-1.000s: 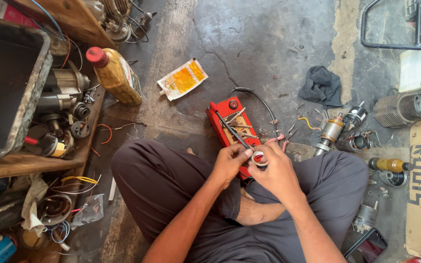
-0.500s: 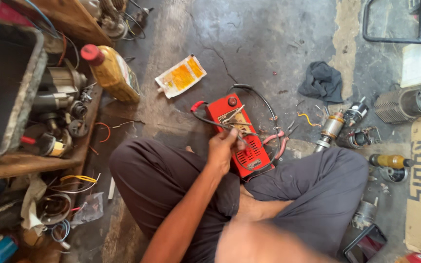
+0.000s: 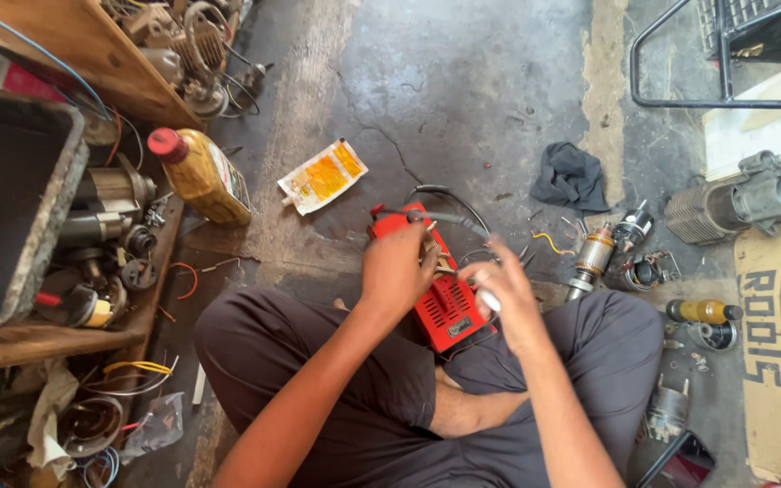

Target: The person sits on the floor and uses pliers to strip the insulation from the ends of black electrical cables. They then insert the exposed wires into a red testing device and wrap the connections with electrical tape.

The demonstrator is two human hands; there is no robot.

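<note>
Red tester box (image 3: 440,303) lies under left hand (image 3: 397,268), beside right hand (image 3: 506,294).

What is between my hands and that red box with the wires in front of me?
Nothing visible. The left hand already rests on the red box, and the right hand, which holds a small white thing, hovers just beside it over the cables.
</note>
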